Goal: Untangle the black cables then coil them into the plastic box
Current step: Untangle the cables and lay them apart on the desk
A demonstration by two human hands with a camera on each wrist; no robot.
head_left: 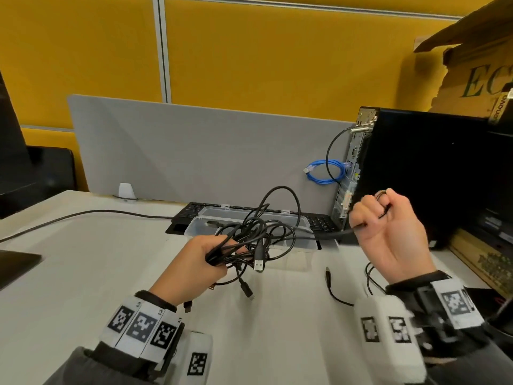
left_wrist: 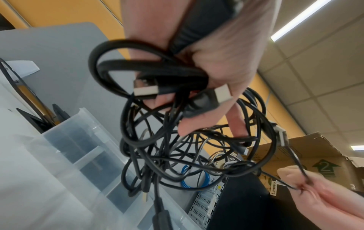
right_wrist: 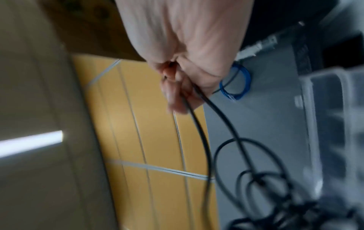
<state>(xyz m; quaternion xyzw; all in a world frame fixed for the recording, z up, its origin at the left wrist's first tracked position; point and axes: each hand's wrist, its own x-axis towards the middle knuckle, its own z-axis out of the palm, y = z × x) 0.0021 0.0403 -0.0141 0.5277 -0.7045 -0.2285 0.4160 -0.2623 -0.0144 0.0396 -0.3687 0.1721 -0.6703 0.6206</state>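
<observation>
**deskguy:** Closest to the head cam are the two wrists with those checker-pattern marker bands, sleeves down at the bottom edge. Going left to right: the left hand (head_left: 194,262) is clenched around a fat knot of black cables (head_left: 249,240), held up off the white desk (head_left: 69,259). A couple of USB plugs (head_left: 258,263) dangle out of the bundle, and loops stick up above it.

**cablemess:** And where's the box?

**deskguy:** The clear plastic box (head_left: 305,240) sits on the desk just behind the tangle, lid off, in front of a black keyboard (head_left: 319,220). From here its dividers look see-through; none of the held bundle is in it.

**cablemess:** Right side?

**deskguy:** One strand runs out of the knot, pulled fairly straight across to the right hand (head_left: 388,232), which is raised and curled tight on that strand. The right wrist cam is blurry but shows the fingers (right_wrist: 175,93) closed on the cord. A loose cable end (head_left: 330,282) lies on the desk between the hands. Behind the right hand stands a black PC tower (head_left: 416,168) with a blue cable (head_left: 327,173) coiled at its back.
</observation>
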